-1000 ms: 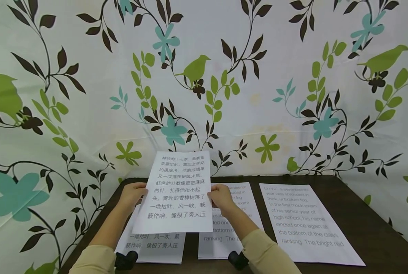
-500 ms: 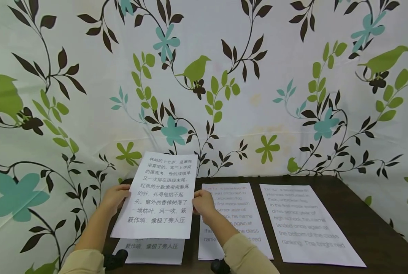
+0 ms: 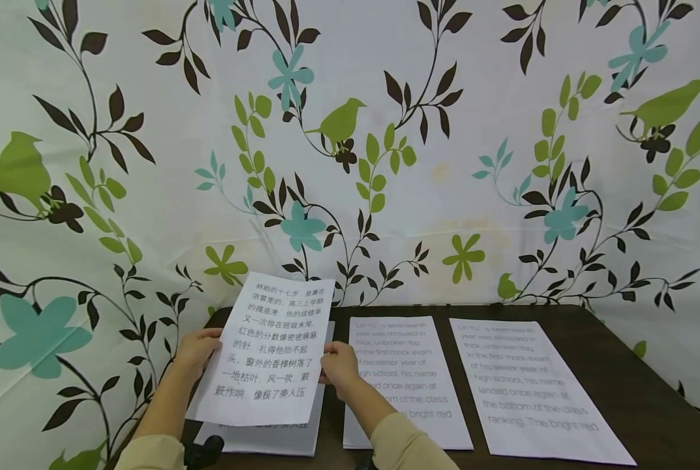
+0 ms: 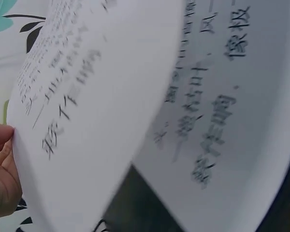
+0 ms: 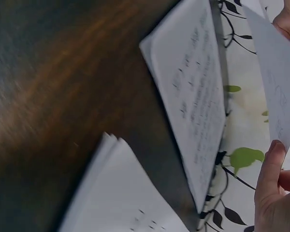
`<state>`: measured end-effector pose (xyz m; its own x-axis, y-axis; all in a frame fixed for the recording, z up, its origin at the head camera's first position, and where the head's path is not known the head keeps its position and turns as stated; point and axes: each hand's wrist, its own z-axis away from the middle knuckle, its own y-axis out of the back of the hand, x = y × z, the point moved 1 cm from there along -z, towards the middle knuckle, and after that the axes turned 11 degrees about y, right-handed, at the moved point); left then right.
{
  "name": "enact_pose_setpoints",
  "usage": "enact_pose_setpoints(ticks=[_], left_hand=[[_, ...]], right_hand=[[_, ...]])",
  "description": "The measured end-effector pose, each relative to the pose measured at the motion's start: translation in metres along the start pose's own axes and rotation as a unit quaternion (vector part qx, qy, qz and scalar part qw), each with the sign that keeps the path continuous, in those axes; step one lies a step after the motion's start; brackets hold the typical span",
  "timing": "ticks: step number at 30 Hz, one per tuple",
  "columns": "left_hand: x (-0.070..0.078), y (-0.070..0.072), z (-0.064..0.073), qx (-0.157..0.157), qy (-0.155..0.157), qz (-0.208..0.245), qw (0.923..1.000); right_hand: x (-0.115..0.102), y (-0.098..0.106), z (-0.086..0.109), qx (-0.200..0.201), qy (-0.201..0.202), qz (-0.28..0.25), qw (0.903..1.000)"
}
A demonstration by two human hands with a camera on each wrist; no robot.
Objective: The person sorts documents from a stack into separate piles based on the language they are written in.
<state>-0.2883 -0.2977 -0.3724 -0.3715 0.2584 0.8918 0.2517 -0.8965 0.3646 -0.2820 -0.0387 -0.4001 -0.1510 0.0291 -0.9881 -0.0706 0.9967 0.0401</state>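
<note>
Both hands hold a white sheet of paper (image 3: 267, 352) printed with Chinese text, tilted up over the left paper stack (image 3: 256, 442). My left hand (image 3: 196, 354) pinches its left edge and my right hand (image 3: 340, 371) pinches the right edge. Most of that stack is hidden under the sheet. In the left wrist view the sheet bends in a curve, with the stack's printed page (image 4: 208, 140) below it. The right wrist view shows the thumb and fingers of the right hand (image 5: 273, 198) at the sheet's edge.
A middle paper stack (image 3: 393, 346) and a right paper stack (image 3: 532, 385), both printed in English, lie on the dark wooden table (image 3: 614, 365). Behind the table hangs a white cloth (image 3: 408, 196) patterned with leaves and birds.
The held sheet has moved left and down with both hands, from between the left and middle stacks to over the left stack. More of the middle stack shows now.
</note>
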Motion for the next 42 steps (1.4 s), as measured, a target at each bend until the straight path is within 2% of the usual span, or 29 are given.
enact_pose_setpoints(ticks=[4,9,14,19,24,30,37,39,42], left_hand=[[-0.008,-0.010,0.000,0.014,0.016,0.019,0.9996],[-0.018,-0.016,-0.002,0.033,0.017,0.021,0.9991],[-0.034,-0.024,-0.014,0.058,0.025,0.008,0.9980],[-0.049,-0.031,-0.023,0.052,0.020,-0.007,0.9984],[-0.054,-0.038,-0.024,0.060,0.000,-0.019,0.9980],[-0.057,-0.043,-0.023,0.066,0.006,-0.028,0.9974],[-0.060,-0.040,-0.026,0.103,0.006,-0.039,0.9939],[-0.065,-0.039,-0.032,0.102,0.014,-0.037,0.9940],[-0.081,-0.038,-0.051,0.109,0.022,-0.034,0.9932]], right_hand=[[0.010,-0.002,0.003,0.007,-0.016,-0.006,0.9998],[0.019,-0.002,0.006,0.013,-0.029,-0.004,0.9995],[0.027,0.001,0.008,0.022,-0.046,0.009,0.9987],[0.033,0.002,0.013,0.021,-0.059,0.020,0.9978],[0.041,0.002,0.015,0.008,-0.061,0.025,0.9978],[0.049,0.003,0.016,-0.020,-0.070,0.027,0.9970],[0.043,0.003,0.015,-0.069,-0.084,0.027,0.9937],[0.040,0.004,0.015,-0.077,-0.091,0.029,0.9925],[0.036,0.005,0.014,-0.088,-0.093,0.032,0.9913]])
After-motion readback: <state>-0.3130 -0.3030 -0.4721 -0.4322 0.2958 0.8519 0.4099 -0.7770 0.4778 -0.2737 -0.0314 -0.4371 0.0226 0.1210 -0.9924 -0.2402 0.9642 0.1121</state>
